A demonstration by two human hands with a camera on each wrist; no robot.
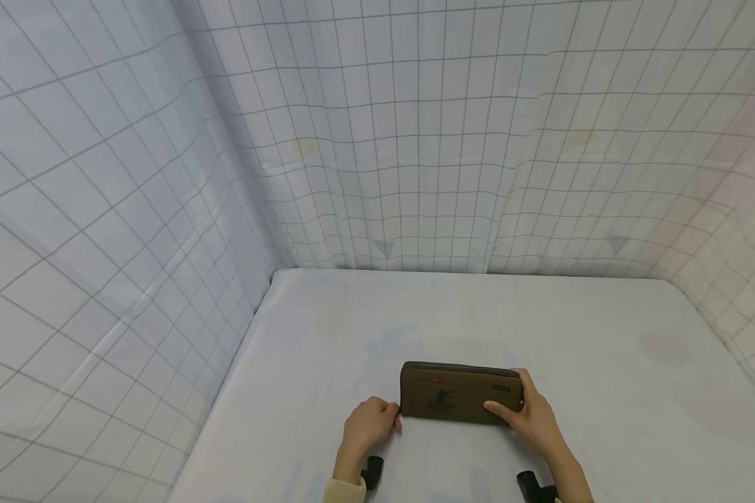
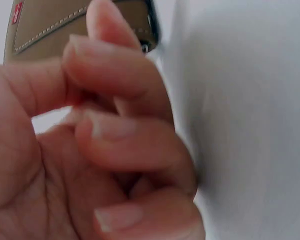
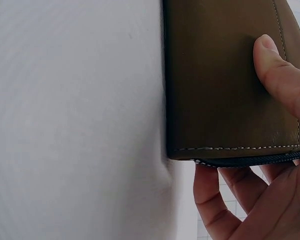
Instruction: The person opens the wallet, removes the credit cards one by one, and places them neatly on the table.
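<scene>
A long brown wallet (image 1: 462,398) with pale stitches stands on the white bench (image 1: 302,356). The right hand (image 1: 533,418) grips one end (its fingertips hide behind). The left hand (image 1: 370,424) is curled, pinching the zip (image 2: 146,48) end, mostly covered by fingers.

The left hand (image 1: 371,423) hides most of the zip pull (image 2: 145,48). The wallet (image 1: 462,395) runs off the top in both wrist views.
</scene>
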